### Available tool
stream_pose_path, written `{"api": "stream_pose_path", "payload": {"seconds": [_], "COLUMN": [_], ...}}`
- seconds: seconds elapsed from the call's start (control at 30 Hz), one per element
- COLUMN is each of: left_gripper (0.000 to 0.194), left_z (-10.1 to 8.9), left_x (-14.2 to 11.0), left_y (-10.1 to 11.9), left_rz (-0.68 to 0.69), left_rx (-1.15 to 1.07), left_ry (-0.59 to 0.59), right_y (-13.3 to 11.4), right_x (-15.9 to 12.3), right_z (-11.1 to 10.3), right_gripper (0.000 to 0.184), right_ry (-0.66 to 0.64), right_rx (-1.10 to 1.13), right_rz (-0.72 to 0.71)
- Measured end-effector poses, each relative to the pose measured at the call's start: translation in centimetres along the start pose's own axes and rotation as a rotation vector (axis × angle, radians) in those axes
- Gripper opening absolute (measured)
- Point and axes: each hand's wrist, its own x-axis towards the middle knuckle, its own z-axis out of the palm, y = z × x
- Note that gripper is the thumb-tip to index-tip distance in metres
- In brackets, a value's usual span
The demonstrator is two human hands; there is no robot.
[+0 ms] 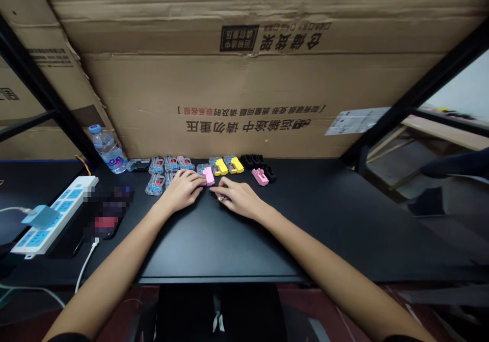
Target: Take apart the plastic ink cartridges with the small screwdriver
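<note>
My left hand rests on the black desk, fingers stretched and thumb apart. Its fingertips reach the edge of a pink plastic casing, which sits against a clear plastic case. Just to the right, my right hand is closed, with a small shiny, gold-and-dark object showing between its fingers; its kind is too small to tell. Beyond the hands stand two yellow casings with clear cases attached. Left of them lie several clear cases with red and blue parts inside, some partly hidden by my left hand.
Right of the hands are another pink casing and several black pieces. A water bottle, a power strip and a phone on a white cable are at left. Cardboard walls off the desk's back.
</note>
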Motion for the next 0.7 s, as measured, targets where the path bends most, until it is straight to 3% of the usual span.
{"api": "stream_pose_path", "payload": {"seconds": [0.1,0.3,0.57,0.7], "left_gripper": [0.029,0.055,0.049,0.045], "left_z": [-0.2,0.7,0.8,0.1], "left_x": [-0.1,-0.4,-0.6,-0.5], "left_y": [-0.1,-0.7,-0.6,-0.4], "left_rz": [-0.004,-0.061,-0.097,-0.071], "left_rx": [0.005,0.055,0.050,-0.029], "left_ry": [0.012,0.022,-0.001,0.043], "right_y": [0.7,0.9,1.5,1.4], "right_x": [-0.2,-0.5,-0.3,-0.4], "right_z": [0.5,-0.4,-0.4,-0.3], "right_gripper": [0.036,0.029,0.033,0.035], "right_ry": [-0.048,-0.036,-0.033,0.054], "right_rx": [-0.040,-0.078,-0.098,-0.041], "right_rz": [-0.014,0.037,0.073,0.066]}}
